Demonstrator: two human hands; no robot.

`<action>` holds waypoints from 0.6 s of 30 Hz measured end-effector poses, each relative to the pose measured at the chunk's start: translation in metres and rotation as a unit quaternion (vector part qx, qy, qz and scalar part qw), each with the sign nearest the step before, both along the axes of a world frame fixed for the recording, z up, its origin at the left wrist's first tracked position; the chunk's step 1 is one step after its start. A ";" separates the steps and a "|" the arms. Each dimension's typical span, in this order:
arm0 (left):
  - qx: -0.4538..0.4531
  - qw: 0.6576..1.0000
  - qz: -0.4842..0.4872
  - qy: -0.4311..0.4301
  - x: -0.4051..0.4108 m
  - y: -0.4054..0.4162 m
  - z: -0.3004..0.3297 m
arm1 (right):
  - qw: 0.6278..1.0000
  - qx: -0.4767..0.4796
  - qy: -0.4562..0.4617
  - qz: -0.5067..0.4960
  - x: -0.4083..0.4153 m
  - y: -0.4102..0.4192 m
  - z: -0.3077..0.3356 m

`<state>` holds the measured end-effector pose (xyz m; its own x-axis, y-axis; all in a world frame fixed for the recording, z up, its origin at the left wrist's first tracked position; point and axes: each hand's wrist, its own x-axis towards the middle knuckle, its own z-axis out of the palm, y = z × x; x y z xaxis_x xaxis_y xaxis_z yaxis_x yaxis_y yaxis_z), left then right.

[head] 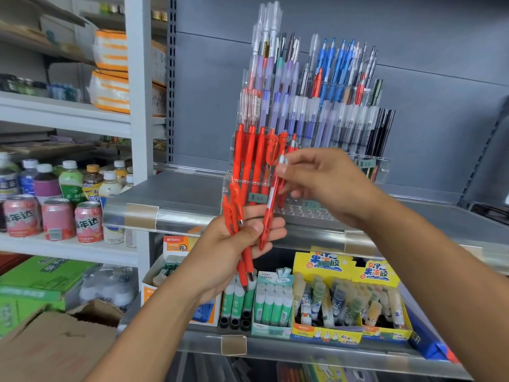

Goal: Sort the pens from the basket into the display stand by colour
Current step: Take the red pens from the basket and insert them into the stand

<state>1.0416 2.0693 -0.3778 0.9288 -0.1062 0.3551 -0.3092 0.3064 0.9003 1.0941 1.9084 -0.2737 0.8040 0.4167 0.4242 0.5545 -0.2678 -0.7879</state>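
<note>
- Head cam: left hand [234, 244] closed round bunch of red pens [239, 216], kept as stock, tips down.
- Right hand [322, 183] pinches one red pen [271, 205] by its top, prob. drawing it out for display stand [303, 150] red row.
- Basket not in view.

Lower barrels of the red pens [249, 161] in the display stand [369, 161] disappear behind the left hand [220, 255] and its bundle of red pens [239, 216]. The right hand [325, 183] covers part of the stand's front tier and the upper end of the single red pen [271, 205] it pinches; how many pens the left hand's grip encloses cannot be counted. Price labels [257, 198] on the stand are too blurred to read. Both forearms run off the bottom edge. The cardboard box [55, 346] at lower left is cropped, its contents unseen. No basket is in view.
</note>
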 end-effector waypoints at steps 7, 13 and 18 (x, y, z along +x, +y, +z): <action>-0.008 1.000 0.019 0.009 0.001 0.000 0.001 | 0.988 0.095 -0.087 -0.088 0.011 -0.018 0.040; -0.008 0.999 0.030 0.014 0.002 -0.004 0.000 | 0.962 0.100 -0.191 -0.167 0.023 -0.015 0.052; -0.006 0.999 0.036 0.008 0.001 -0.003 -0.001 | 0.958 0.058 -0.207 -0.191 0.028 -0.009 0.046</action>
<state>1.0425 2.0662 -0.3784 0.9394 -0.0355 0.3411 -0.3164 0.2943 0.9018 1.1224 1.8990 -0.2279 0.6409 0.0564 0.7655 0.7053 -0.4369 -0.5583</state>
